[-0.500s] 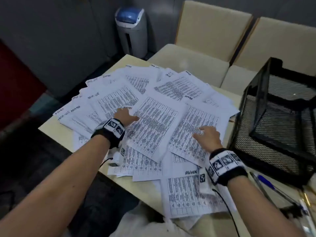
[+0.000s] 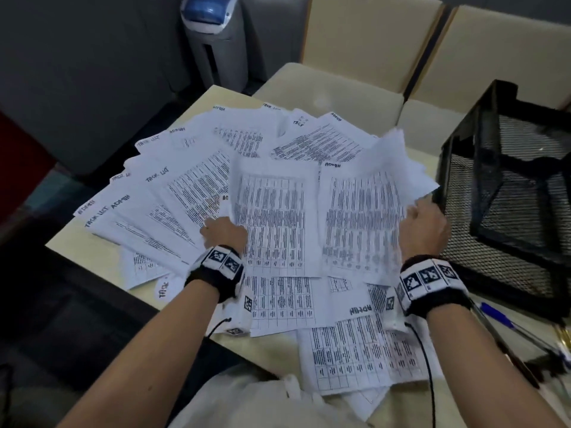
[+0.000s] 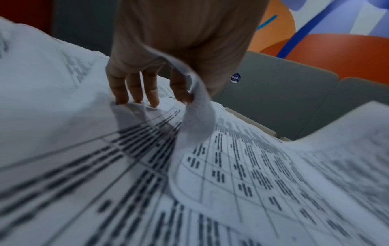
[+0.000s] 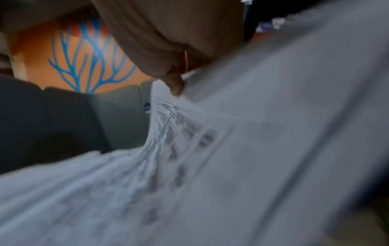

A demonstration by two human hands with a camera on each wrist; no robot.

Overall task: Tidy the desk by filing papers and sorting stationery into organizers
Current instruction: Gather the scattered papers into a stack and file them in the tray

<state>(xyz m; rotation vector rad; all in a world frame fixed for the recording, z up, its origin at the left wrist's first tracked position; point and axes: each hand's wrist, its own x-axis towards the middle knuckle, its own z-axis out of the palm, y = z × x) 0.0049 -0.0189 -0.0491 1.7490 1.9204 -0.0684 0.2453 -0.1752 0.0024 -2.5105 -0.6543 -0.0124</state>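
Observation:
Printed sheets (image 2: pixel 185 193) lie fanned over the beige table (image 2: pixel 92 257). My left hand (image 2: pixel 224 233) pinches the left edge of a middle sheet (image 2: pixel 272 217). In the left wrist view that edge (image 3: pixel 195 106) curls up between the fingers (image 3: pixel 134 89), whose tips touch the pile. My right hand (image 2: pixel 428 223) grips the right edge of raised sheets (image 2: pixel 361 217). The blurred right wrist view shows one finger (image 4: pixel 175 83) on a paper edge (image 4: pixel 164 103). A black mesh organizer (image 2: pixel 509 196) stands just right of the right hand.
Blue and dark pens (image 2: pixel 497 316) lie on the table in front of the organizer. Cream chairs (image 2: pixel 333 94) stand behind the table, and a grey bin with a blue lid (image 2: pixel 213 41) is on the floor beyond.
Both hands lay flat on the papers before. Now each grips a sheet edge and lifts it; the right hand has shifted right, close to the organizer.

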